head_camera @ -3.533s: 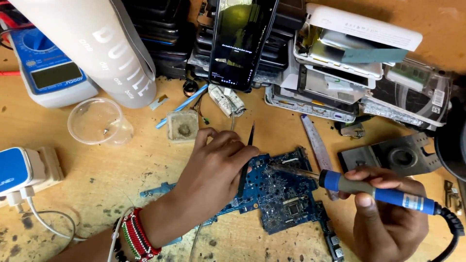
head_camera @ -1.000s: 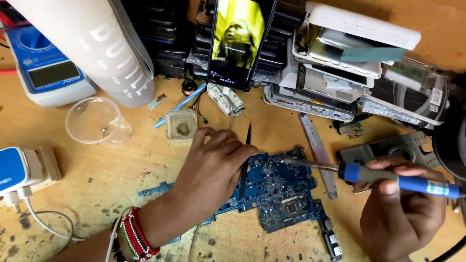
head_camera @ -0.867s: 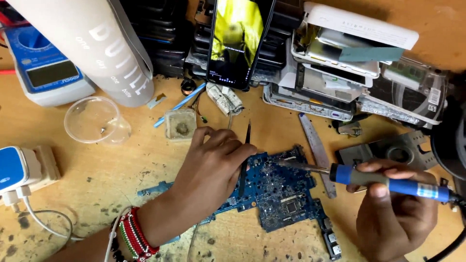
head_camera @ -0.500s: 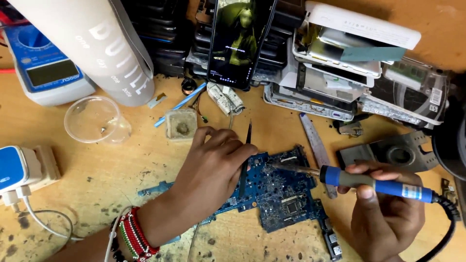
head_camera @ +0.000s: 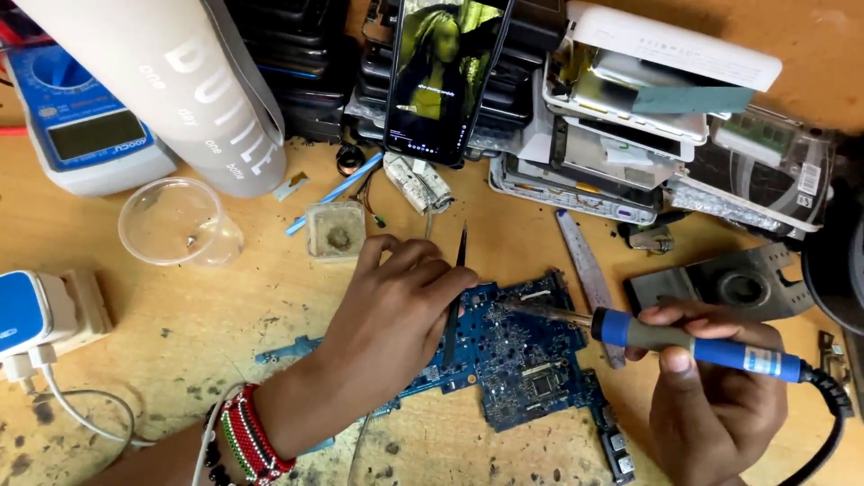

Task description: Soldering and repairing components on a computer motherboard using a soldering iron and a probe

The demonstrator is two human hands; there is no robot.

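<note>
left hand (head_camera: pixel 396 301): grips black tweezers (head_camera: pixel 454 297), resting on blue circuit board (head_camera: pixel 522 355) | right hand (head_camera: pixel 715 400): holds blue soldering iron (head_camera: pixel 693 342), tip over board | far left: clear plastic cup (head_camera: pixel 175 220)

Beaded wristbands (head_camera: pixel 247 438) (red, white, black), bare forearms.

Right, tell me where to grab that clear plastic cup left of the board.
Grip the clear plastic cup by its rim, coming from above: it appears to lie tilted with its wide mouth open, well clear of the left hand, with bare wooden bench beside it.
</note>
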